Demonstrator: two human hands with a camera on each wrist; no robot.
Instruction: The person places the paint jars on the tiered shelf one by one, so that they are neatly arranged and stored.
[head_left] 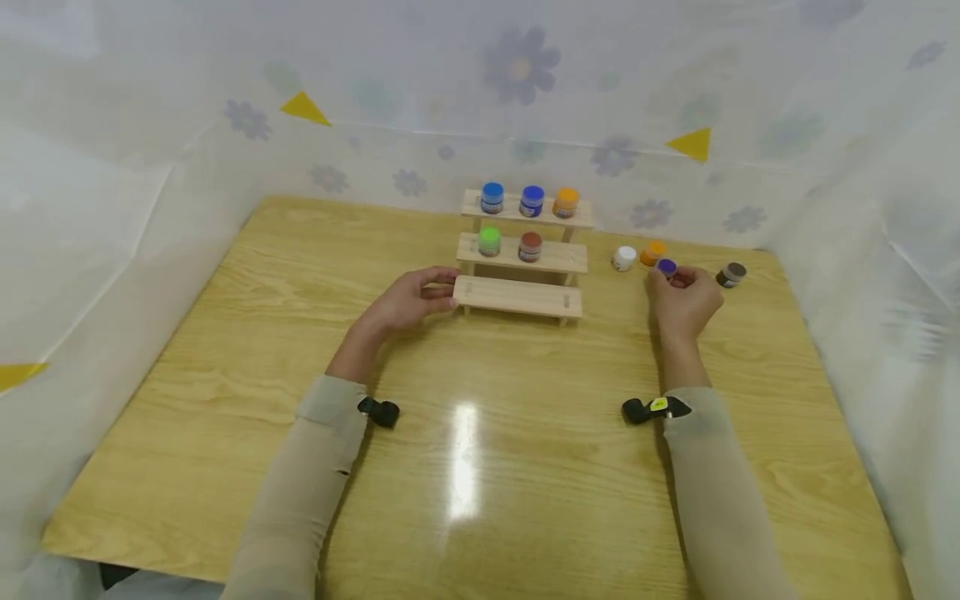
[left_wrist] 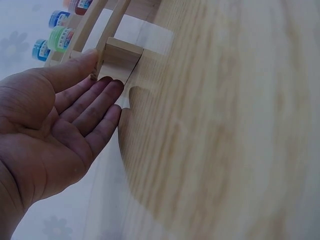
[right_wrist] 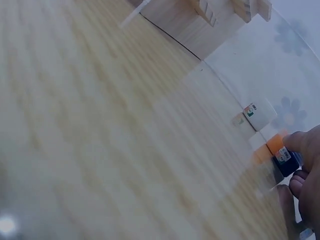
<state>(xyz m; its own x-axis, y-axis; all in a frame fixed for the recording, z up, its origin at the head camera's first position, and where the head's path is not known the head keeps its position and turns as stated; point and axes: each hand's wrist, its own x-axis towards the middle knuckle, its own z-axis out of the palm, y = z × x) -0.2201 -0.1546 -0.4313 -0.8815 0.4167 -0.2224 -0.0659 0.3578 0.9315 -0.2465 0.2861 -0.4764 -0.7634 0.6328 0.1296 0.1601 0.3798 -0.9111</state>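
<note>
A three-step wooden rack (head_left: 517, 296) stands at the back of the table. My left hand (head_left: 411, 300) is at the left end of its lowest step, fingers mostly straight and thumb at the board's edge (left_wrist: 102, 50). On the right, my right hand (head_left: 688, 304) pinches a small paint jar with a purple lid (head_left: 666, 267); in the right wrist view this dark jar (right_wrist: 286, 162) is between thumb and fingers, low over the table. Close by are an orange jar (head_left: 653, 252), a white jar (head_left: 624, 258) and a dark brown jar (head_left: 731, 274).
The top step holds a light blue jar (head_left: 492, 198), a dark blue jar (head_left: 532, 202) and an orange-lidded jar (head_left: 566, 202). A green jar (head_left: 490, 242) and a red-brown jar (head_left: 529, 247) stand on the middle step. Flower-patterned sheeting (head_left: 450, 100) walls the table's back and sides.
</note>
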